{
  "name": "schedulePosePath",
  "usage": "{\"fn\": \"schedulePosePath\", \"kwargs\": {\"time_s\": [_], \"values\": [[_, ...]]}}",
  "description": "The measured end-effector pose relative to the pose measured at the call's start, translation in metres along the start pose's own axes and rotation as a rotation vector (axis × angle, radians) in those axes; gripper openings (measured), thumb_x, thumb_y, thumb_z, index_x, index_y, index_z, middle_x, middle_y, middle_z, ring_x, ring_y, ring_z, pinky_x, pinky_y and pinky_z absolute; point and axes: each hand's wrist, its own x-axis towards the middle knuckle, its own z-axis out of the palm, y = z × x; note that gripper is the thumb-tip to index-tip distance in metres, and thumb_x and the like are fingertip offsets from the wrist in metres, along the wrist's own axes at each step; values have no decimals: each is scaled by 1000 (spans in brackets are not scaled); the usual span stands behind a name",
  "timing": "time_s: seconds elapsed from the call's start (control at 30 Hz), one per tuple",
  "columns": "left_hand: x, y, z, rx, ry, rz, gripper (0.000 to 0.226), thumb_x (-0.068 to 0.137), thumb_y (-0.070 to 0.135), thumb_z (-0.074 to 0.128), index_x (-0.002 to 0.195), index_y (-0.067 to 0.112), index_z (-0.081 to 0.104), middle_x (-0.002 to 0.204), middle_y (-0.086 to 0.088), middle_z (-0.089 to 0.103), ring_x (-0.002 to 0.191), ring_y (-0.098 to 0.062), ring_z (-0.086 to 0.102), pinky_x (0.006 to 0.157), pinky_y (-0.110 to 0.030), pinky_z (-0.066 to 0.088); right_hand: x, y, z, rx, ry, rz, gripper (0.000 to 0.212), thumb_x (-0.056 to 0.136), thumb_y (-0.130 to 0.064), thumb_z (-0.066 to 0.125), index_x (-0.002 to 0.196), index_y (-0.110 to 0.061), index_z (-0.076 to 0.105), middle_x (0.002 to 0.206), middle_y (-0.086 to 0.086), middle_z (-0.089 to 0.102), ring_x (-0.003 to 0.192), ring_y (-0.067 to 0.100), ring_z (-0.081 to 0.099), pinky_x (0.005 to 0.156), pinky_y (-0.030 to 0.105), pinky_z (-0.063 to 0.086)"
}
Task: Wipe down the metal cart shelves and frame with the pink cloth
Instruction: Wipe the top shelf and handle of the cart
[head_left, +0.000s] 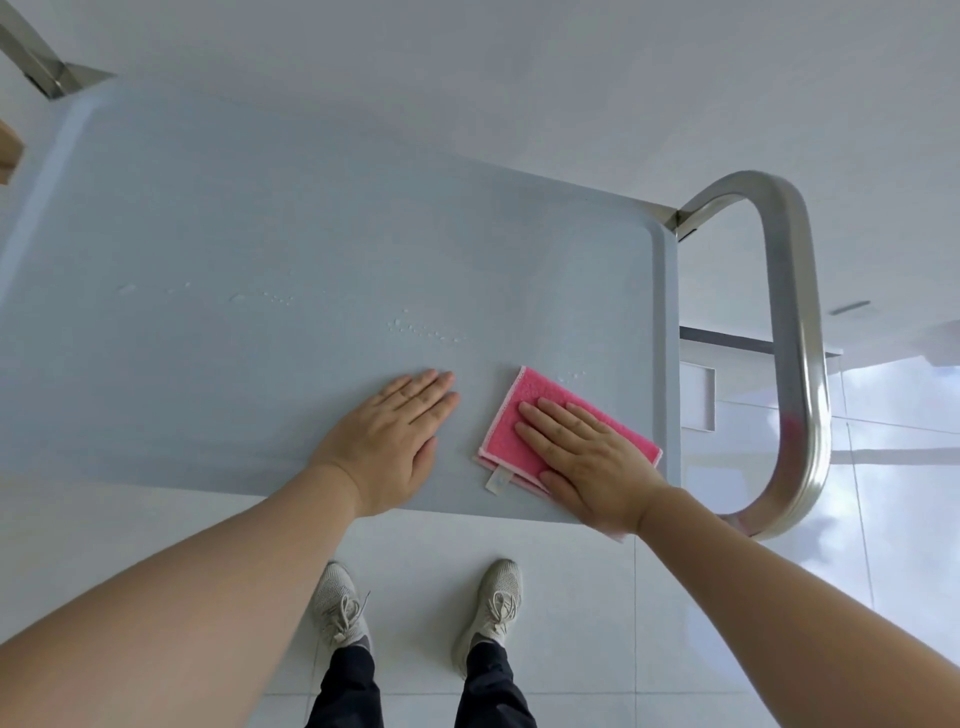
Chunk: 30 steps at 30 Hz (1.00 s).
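the top shelf of the cart is being wiped at this point, and it looks like early going: water droplets are still scattered across the middle of the pale surface, and the frame looks untouched so far.

going left to right: a bit of steel frame is seen at the far left corner. the left hand is laid flat on the shelf near the front edge, fingers straight and together, nothing held, so it's probably just bracing the cart. just beside it, not touching, the pink cloth is spread folded on the shelf near the front right corner, its white tag pointing toward the person. the right hand is pressed flat on top of the cloth, fingers extended and angled up-left, no pinch at all, just palm pressure. further right the curved steel handle is seen past the shelf's edge.

next the cloth probably needs to be pushed up and left through the droplets with steady downward pressure kept on it, so it isn't bunched up or slid out from under the palm.
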Motion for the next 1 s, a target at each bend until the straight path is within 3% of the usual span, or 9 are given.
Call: {"fn": "schedulePosePath", "kwargs": {"time_s": [0.13, 0.43, 0.67, 1.0], "values": [[2, 0, 2, 3, -10, 2, 52, 86, 23, 31, 131, 2, 48, 141, -15, 43, 131, -30, 39, 108, -49, 32, 5, 15, -3, 14, 44, 93, 59, 96, -43, 22, 148, -19, 6, 156, 1, 10, 145, 22, 9, 117, 37, 7], [2, 0, 7, -9, 10, 9, 51, 86, 21, 33, 130, 1, 49, 141, -15, 43, 131, -30, 40, 108, -49, 32, 31, 65, -15, 82, 129, 418, 61, 93, -50, 10, 147, -23, 1, 155, -5, 1, 146, 15, 0, 119, 36, 3], [4, 1, 7, -18, 17, 7, 51, 86, 21, 33, 129, 1, 50, 140, -15, 44, 130, -30, 41, 107, -50, 33, 68, 118, -33, 73, 192, 624, 62, 94, -44, 13, 149, -17, 8, 158, 4, 8, 146, 18, 3, 118, 32, -2], [6, 0, 10, -38, 35, 3, 49, 87, 20, 34, 129, 2, 50, 140, -14, 44, 131, -28, 41, 106, -49, 34, 117, 170, -54, 96, 213, 731, 63, 92, -42, 12, 149, -16, 6, 159, 4, 4, 146, 17, 1, 119, 35, -2]]}}
